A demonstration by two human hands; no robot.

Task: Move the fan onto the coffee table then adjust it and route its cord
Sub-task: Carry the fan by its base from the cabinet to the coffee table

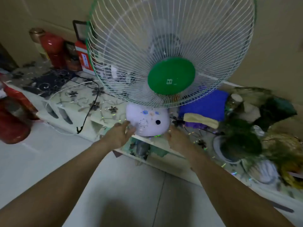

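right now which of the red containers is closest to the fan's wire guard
The red and white box standing at the back of the table: the guard's green rim overlaps its right edge. The red bottle stands further left, and the large red containers are at the far left.

One fan [170, 51], two hands [119, 135], one cord [96, 95].

Dim, flat indoor light is giving the scene a greenish cast. A soft shadow is falling on the floor [131, 208] between the forearms. The wide lens is bending the edges, and motion blur is smearing the plants [255, 141] at right.
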